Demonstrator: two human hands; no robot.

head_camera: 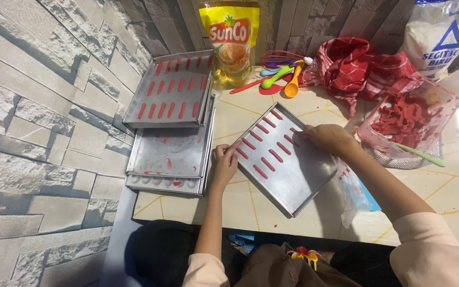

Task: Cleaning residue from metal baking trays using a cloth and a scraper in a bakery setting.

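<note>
hands rest on opposite edges of a metal baking tray (293, 180) that lies tilted across the pale surface (251, 210), its upper part lined with two rows of short red dough strips (268, 151). the left hand (223, 163) curls over the tray's left rim, fingers (228, 152) bent and close together, gripping the edge. the right hand (328, 139) lies on the upper right rim, fingers (308, 131) pressed together against the metal; whether they hook under the edge, i cannot tell. just left of this tray sits a stack of trays (168, 170) against the stone-pattern wall (43, 133), and the top tray (172, 90), propped higher, carries its own rows of red strips. behind stands a yellow oil pouch (230, 42), with coloured measuring spoons (280, 79) and a small whisk (281, 57) beside it. a red checked cloth (365, 72) is bunched to the right of them. near the right forearm there is a clear plastic container of red dough (407, 119) with a green spatula (418, 154) poking from it, and a clear plastic bag (353, 194) lies by the tray's right side. a white flour bag (436, 37) stands at the far right corner.
</note>
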